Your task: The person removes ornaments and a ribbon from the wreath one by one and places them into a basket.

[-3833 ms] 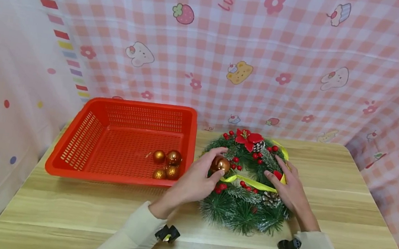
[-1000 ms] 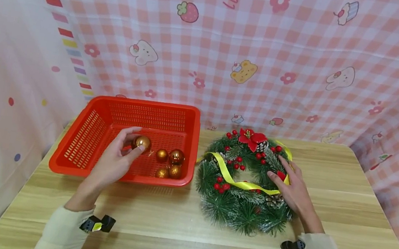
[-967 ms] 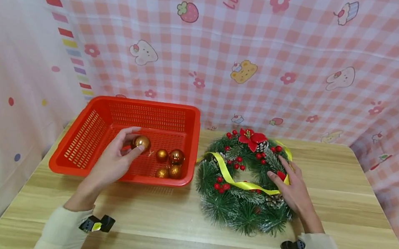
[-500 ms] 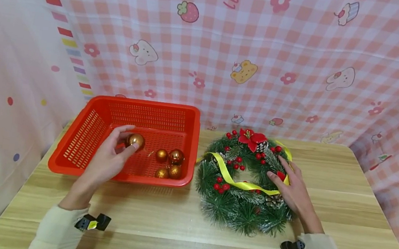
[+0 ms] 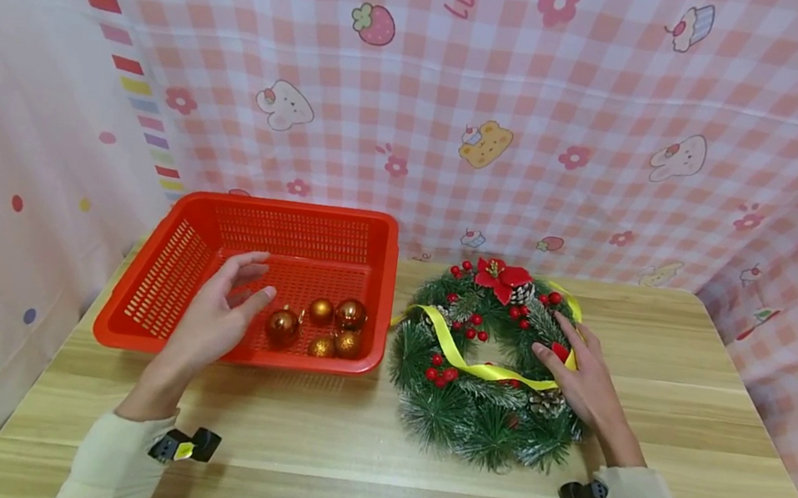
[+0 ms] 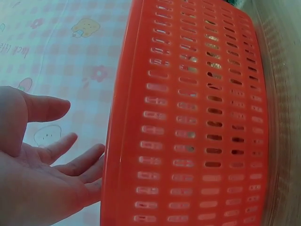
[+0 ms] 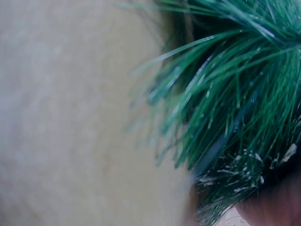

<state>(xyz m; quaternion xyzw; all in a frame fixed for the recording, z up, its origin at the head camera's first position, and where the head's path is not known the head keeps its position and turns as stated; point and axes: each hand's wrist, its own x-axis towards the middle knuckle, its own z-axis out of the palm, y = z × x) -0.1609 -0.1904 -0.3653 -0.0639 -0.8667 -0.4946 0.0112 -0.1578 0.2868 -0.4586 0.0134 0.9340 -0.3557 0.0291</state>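
Observation:
My left hand [image 5: 216, 313] hovers over the red plastic basket [image 5: 283, 206], thumb and fingers apart with nothing between them. Just right of its thumb, a shiny copper-brown Christmas ball [image 5: 283, 327] lies on the basket floor. Several other balls sit beside it, among them a large glossy one [image 5: 351, 314] and a glittery one [image 5: 321, 346]. In the left wrist view, the hand [image 6: 42, 183] shows spread fingers beside the basket wall [image 6: 207, 141]. My right hand [image 5: 583, 374] rests on the right side of a green Christmas wreath [image 5: 438, 414]; its fingertips are partly lost in the greenery.
A yellow ribbon [image 5: 485, 371] lies across the wreath, which also carries a red poinsettia [image 5: 499, 277], red berries and pinecones [image 5: 547, 401]. All stands on a wooden table [image 5: 352, 487]. A pink checked curtain [image 5: 433, 102] hangs behind.
The left hand carried a copper ball from the wreath leftward to the basket and has let go; the ball now lies on the basket floor. The right hand has stayed on the wreath.

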